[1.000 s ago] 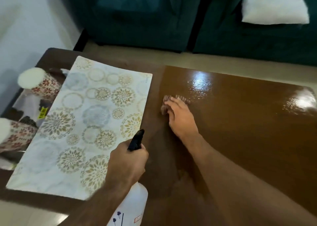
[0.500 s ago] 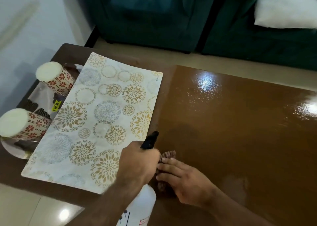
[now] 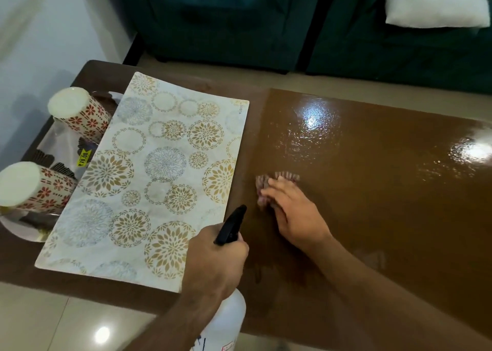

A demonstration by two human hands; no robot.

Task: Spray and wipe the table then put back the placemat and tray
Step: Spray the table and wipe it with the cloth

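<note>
Glossy brown table [image 3: 386, 204] in front of a dark green sofa [image 3: 239, 18], pale floor tiles [image 3: 40, 318] at the near edge, one white cushion [image 3: 434, 4] up on the sofa at far right. Wet sheen over the right part of the tabletop, so wiping judged under way and the putting back not yet begun.

Right hand [image 3: 295, 215] flat and spread, pressing down on a small pinkish cloth [image 3: 266, 188] blurred with motion; cloth only partly visible past the fingertips. Left hand [image 3: 215, 263] closed round the neck of a white spray bottle [image 3: 223, 321], black nozzle [image 3: 230, 225] pointing up and away over the table.

Placemat [image 3: 149, 180] lying to the left of both hands, long axis running from the near table edge to the far one, slightly slanted, its near right corner just beside the left hand. Left hand nearer to it, but occupied with the bottle; right hand a little further off, across a strip of bare wood. Tray [image 3: 29, 231] further left again, partly under the placemat's left edge, at the table's left end.

Count: one placemat, one tray, two patterned cups [image 3: 80, 116] lying on their sides on the tray, one cloth, one bottle. Yellow price sticker [image 3: 84, 157] showing on the tray.
</note>
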